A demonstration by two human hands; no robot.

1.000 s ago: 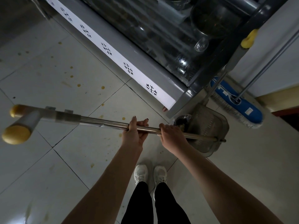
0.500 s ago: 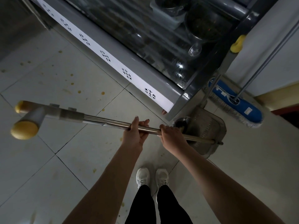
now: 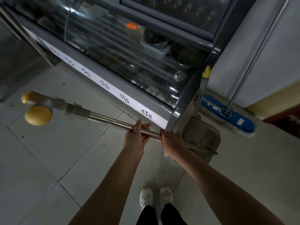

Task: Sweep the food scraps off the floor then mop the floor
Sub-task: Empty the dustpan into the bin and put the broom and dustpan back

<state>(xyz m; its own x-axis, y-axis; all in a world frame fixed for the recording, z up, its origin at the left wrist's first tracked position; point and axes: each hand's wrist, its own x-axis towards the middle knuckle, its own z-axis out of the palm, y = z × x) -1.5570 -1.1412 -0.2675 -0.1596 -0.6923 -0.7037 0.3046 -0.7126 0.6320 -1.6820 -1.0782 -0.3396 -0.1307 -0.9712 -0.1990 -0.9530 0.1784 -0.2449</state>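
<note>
Tiled floor (image 3: pixel 48 159), one pole (image 3: pixel 110 119) — left hand (image 3: pixel 136 137), right hand (image 3: pixel 173 143) gripping — one mop (image 3: pixel 227 117)

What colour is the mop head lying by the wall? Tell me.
The mop head is blue with a pale fringe; head view.

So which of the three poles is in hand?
The steel pole with yellow end caps: left hand and right hand grip it. The blue mop and dustpan stand apart, untouched.
</note>
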